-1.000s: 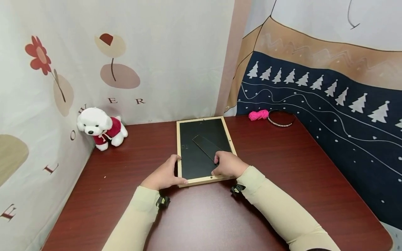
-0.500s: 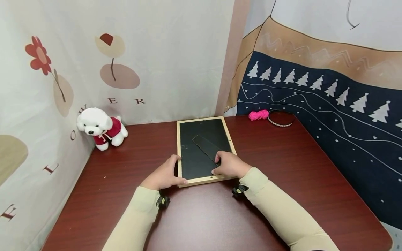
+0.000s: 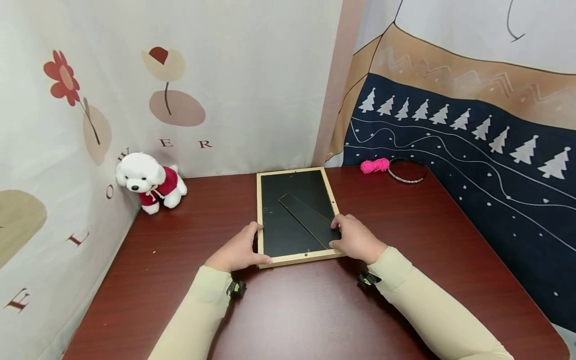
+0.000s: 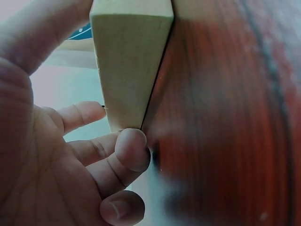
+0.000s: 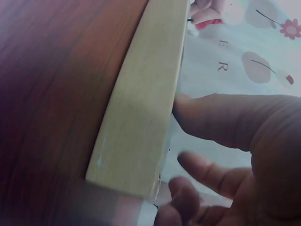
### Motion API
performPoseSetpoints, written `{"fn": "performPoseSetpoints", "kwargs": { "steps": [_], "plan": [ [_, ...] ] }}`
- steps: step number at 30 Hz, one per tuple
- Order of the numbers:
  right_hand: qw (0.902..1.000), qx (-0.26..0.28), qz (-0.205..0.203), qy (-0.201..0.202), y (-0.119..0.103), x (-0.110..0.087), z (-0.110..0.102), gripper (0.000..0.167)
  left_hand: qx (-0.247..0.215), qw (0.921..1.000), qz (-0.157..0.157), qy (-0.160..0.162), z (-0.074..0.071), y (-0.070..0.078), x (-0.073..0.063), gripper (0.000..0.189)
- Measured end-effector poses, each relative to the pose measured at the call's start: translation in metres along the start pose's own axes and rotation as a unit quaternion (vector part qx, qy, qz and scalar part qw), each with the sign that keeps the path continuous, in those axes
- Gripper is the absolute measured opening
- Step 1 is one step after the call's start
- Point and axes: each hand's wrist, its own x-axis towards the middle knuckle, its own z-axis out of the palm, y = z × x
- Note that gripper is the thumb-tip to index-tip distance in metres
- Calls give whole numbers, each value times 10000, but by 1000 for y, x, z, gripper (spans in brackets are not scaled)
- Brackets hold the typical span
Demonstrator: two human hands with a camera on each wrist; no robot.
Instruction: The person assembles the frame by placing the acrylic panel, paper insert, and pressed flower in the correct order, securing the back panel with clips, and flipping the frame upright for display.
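A picture frame (image 3: 281,235) with a pale wooden rim lies back side up on the table, its black backing showing. A thin black stand leg (image 3: 306,215) lies folded flat and slanting across that backing. My left hand (image 3: 236,251) holds the near left corner, thumb at the near edge and fingers along the left side. In the left wrist view, fingertips (image 4: 131,146) curl against the far end of the pale rim. Around the near right corner is my right hand (image 3: 359,239), its thumb on the near rim and index finger over the right side.
A white plush dog (image 3: 150,180) in a red top stands at the back left. Pink yarn (image 3: 375,165) and a dark headband (image 3: 405,180) lie at the back right. Printed curtains (image 3: 252,90) enclose the back and sides of the reddish-brown table (image 3: 288,315).
My right hand has slid right, off the lower end of the stand leg to the frame's near right corner. The left hand keeps its hold. The head view has shifted slightly.
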Motion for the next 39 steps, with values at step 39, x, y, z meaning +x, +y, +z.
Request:
{"fn": "performPoseSetpoints", "kwargs": {
  "steps": [39],
  "plan": [
    [9990, 319, 256, 191, 14, -8, 2, 67, 577, 9980, -140, -196, 1, 13, -1, 96]
  ]
}}
